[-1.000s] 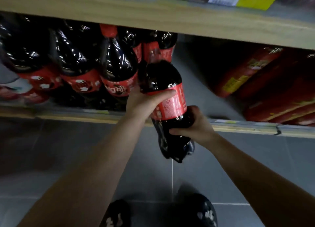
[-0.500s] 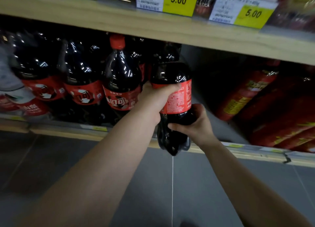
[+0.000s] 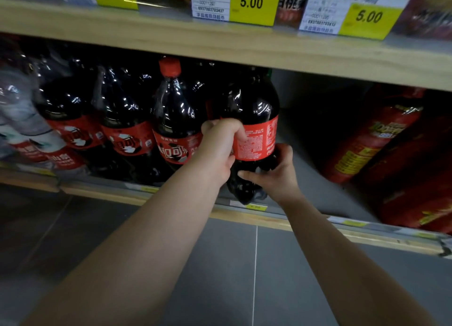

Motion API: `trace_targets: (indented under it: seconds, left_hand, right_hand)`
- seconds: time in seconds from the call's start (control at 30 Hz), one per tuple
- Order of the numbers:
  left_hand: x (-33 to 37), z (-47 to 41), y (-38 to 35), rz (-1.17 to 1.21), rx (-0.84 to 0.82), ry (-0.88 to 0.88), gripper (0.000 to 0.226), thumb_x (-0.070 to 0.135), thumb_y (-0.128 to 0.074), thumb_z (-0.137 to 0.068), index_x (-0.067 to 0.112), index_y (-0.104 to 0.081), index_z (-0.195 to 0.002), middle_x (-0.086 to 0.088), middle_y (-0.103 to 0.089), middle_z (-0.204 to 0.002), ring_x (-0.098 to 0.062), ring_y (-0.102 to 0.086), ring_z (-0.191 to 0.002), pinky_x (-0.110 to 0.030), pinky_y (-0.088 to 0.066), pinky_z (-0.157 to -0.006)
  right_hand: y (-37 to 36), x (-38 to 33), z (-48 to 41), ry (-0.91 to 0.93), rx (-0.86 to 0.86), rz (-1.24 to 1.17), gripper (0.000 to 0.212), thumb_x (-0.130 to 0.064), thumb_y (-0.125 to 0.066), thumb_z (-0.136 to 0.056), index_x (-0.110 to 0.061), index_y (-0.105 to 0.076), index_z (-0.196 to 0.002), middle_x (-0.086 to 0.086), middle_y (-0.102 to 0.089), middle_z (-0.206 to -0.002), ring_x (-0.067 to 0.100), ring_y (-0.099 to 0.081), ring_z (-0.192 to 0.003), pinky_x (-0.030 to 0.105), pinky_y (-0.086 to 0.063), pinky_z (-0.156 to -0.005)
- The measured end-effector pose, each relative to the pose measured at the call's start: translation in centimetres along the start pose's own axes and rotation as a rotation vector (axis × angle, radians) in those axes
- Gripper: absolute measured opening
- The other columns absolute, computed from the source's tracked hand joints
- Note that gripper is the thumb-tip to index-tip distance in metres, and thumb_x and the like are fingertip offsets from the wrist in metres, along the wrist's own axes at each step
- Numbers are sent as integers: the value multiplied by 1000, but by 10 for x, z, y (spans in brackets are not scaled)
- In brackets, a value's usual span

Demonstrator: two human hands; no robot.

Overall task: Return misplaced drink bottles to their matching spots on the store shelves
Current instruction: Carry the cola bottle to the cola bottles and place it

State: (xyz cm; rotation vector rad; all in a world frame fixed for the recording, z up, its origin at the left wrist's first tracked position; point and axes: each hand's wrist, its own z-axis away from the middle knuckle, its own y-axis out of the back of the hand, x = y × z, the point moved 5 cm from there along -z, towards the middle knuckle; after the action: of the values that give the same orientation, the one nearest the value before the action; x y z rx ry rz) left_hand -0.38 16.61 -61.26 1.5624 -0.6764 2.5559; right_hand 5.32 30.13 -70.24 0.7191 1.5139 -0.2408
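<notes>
A large cola bottle (image 3: 254, 105) with dark liquid and a red label is held upright over the front edge of the bottom shelf (image 3: 305, 178). My left hand (image 3: 220, 147) grips it at the label's left side. My right hand (image 3: 274, 176) holds its lower body from the right. Its top reaches up under the upper shelf board, and its cap is hidden there. Immediately to its left stands a row of matching cola bottles (image 3: 176, 120), one showing a red cap.
The wooden upper shelf (image 3: 220, 46) carries yellow price tags (image 3: 252, 3) reading 5.00. Red wrapped packs (image 3: 367, 142) lie at the right of the bottom shelf, with bare grey shelf between them and the bottle. Pale-labelled bottles (image 3: 29, 134) stand far left. Grey tile floor below.
Both hands have lifted the cola bottle up from below the shelf edge and brought it upright beside the cola row. The view has risen toward the shelves.
</notes>
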Motion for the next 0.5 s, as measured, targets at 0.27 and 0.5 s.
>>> trace_targets:
  seconds: [0.27,0.5]
  left_hand:
    - [1,-6,6,-51,-20,-46,25,-4,-47,-71,15,-37,-83,0,-52,-88,-15,-54,-92,-29,-42,-72]
    - [-10,-6,10,-12,52,-34,38,-9,-47,-71,12,-42,-101,-2,-52,-102,-10,-51,-93,-31,-44,-70]
  right_hand:
    - [-13,8,-3,4,-8,-68,87,-34,-90,-47,-28,-35,-114,-13,-57,-110,-1,-58,-104,23,-51,-85]
    - [-20,29,-10,-35,-101,-42,86,-15,-92,-52,-23,-35,-115,-12,-57,-110,-8,-58,-103,15,-48,-83]
